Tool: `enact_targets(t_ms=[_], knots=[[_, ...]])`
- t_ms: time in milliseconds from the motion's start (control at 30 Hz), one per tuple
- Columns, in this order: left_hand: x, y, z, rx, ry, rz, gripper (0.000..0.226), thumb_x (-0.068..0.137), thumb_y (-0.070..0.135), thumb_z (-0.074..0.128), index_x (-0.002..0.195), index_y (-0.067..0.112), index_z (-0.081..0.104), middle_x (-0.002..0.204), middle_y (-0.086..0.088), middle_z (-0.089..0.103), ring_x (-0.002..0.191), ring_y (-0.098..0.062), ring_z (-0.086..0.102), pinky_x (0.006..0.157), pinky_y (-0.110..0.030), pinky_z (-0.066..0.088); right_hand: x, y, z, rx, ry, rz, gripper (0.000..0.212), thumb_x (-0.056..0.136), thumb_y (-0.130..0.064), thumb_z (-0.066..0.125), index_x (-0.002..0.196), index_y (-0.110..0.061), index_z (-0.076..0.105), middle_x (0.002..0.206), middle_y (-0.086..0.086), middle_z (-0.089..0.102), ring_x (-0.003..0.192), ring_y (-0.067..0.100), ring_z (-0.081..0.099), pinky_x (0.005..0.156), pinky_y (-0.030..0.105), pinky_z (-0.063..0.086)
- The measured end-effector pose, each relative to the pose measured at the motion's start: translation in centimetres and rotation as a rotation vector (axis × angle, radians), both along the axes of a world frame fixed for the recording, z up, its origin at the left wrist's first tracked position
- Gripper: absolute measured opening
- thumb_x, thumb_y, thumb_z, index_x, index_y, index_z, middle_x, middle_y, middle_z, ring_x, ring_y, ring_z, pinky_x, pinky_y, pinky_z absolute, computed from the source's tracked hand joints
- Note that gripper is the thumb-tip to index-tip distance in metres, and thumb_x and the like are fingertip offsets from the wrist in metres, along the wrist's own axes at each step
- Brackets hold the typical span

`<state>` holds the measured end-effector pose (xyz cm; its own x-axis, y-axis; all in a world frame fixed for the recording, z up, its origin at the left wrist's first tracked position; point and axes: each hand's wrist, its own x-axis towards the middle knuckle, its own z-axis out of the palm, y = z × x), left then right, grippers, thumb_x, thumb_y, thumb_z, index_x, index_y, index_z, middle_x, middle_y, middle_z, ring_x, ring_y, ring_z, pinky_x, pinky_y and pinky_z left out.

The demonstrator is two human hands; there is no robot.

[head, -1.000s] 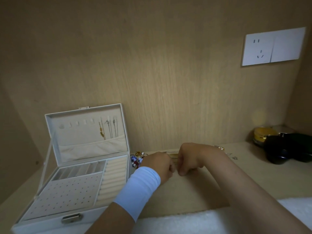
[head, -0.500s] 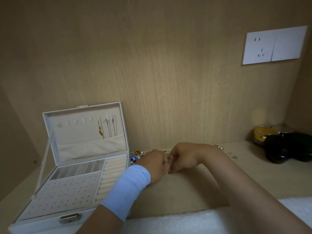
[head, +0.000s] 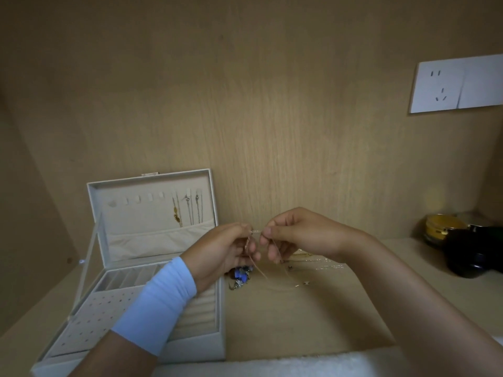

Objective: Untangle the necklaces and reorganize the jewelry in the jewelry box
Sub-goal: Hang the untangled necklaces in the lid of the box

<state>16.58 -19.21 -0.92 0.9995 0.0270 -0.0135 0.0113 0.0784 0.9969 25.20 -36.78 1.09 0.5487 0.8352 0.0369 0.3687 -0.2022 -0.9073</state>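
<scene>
A thin necklace chain (head: 255,231) is pinched by the fingertips of both the left hand (head: 226,254) and the right hand (head: 296,235), and is held above the shelf (head: 285,322) with its strands hanging. The open jewelry box (head: 196,346) is set just left, with necklaces (head: 187,210) hung in its lid. A blue beaded piece (head: 241,274) and loose chains (head: 326,266) are scattered beneath the hands. Dark jars (head: 473,251) are crowded into the right corner. Bare shelf is left in front, up to a white cloth (head: 272,365).
</scene>
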Motion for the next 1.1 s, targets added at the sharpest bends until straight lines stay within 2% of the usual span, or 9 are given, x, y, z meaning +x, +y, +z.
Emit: enact_targets(t_ms=[67,167,267,400,600,733,833,1000,1100], knots=[[-0.6,0.8,0.5,-0.081,0.023,-0.035,0.014,0.096,0.012,0.045,0.084,0.009,0.052,0.062,-0.006,0.050,0.062,-0.023,0.056,0.065,-0.032,0.052,-0.7,0.7,0.0,0.038,0.020,-0.026,0.021,0.101,-0.019,0.053,0.093,-0.009,0.070,0.068,0.007,0.066,0.065,0.020,0.063,0.068,0.029,0.051],[-1.5,2.1,1.8,-0.049,0.043,-0.110,0.008,0.089,0.015,0.057,0.086,0.009,0.053,0.061,-0.006,0.047,0.056,-0.022,0.050,0.056,-0.029,0.048,-1.6,1.7,-0.1,0.098,0.056,-0.096,0.023,0.102,-0.019,0.051,0.093,-0.007,0.069,0.062,0.003,0.058,0.056,0.019,0.056,0.059,0.029,0.049],[-2.7,3.7,3.4,0.186,0.008,-0.108,0.009,0.092,0.012,0.060,0.099,0.008,0.058,0.066,-0.005,0.052,0.056,-0.018,0.050,0.055,-0.026,0.047,-2.4,2.3,0.0,0.150,0.069,-0.161,0.024,0.101,-0.019,0.053,0.095,-0.003,0.070,0.060,0.002,0.053,0.049,0.017,0.049,0.054,0.031,0.048],[-4.0,5.2,5.2,0.445,-0.058,-0.059,0.025,0.093,0.010,0.059,0.117,0.013,0.063,0.066,-0.002,0.054,0.055,-0.013,0.052,0.060,-0.026,0.049,-3.4,3.4,1.1,0.187,0.010,-0.217,0.023,0.100,-0.021,0.056,0.093,-0.006,0.073,0.063,0.001,0.055,0.046,0.015,0.045,0.047,0.030,0.041],[-5.2,6.8,7.0,0.645,-0.184,0.158,0.011,0.089,0.022,0.067,0.093,0.014,0.074,0.059,0.002,0.052,0.053,-0.010,0.046,0.048,-0.021,0.041,-4.5,6.5,3.8,0.180,-0.106,-0.220,0.024,0.100,-0.023,0.056,0.090,-0.009,0.072,0.073,-0.001,0.062,0.045,0.015,0.042,0.043,0.025,0.031],[-5.8,9.3,7.6,0.657,-0.301,0.347,0.011,0.090,0.023,0.066,0.085,0.015,0.072,0.051,0.013,0.051,0.047,-0.003,0.044,0.048,-0.014,0.039,-5.2,9.5,6.0,0.196,-0.154,-0.191,0.024,0.100,-0.023,0.054,0.086,-0.014,0.071,0.067,0.000,0.057,0.043,0.013,0.042,0.041,0.021,0.031],[-6.1,11.3,7.7,0.619,-0.357,0.489,0.014,0.091,0.021,0.064,0.082,0.013,0.070,0.052,0.010,0.049,0.045,-0.004,0.042,0.048,-0.013,0.038,-5.2,12.2,6.8,0.196,-0.229,-0.206,0.024,0.100,-0.023,0.054,0.085,-0.016,0.071,0.065,-0.003,0.056,0.038,0.004,0.043,0.040,0.017,0.033],[-5.2,14.0,5.8,0.686,-0.312,0.659,0.016,0.087,0.027,0.066,0.075,0.016,0.068,0.058,0.008,0.056,0.048,-0.005,0.047,0.059,-0.023,0.043,-4.0,17.0,5.3,0.197,-0.419,-0.357,0.024,0.093,-0.024,0.064,0.070,-0.024,0.069,0.057,-0.014,0.058,0.045,-0.005,0.048,0.054,0.016,0.036],[-4.3,15.2,4.3,0.726,-0.232,0.762,0.018,0.085,0.033,0.067,0.072,0.021,0.067,0.066,0.010,0.063,0.062,-0.008,0.057,0.066,-0.024,0.045,-3.0,18.9,3.4,0.223,-0.443,-0.471,0.023,0.087,-0.026,0.071,0.065,-0.021,0.070,0.060,-0.015,0.063,0.057,-0.005,0.055,0.060,0.016,0.038]])
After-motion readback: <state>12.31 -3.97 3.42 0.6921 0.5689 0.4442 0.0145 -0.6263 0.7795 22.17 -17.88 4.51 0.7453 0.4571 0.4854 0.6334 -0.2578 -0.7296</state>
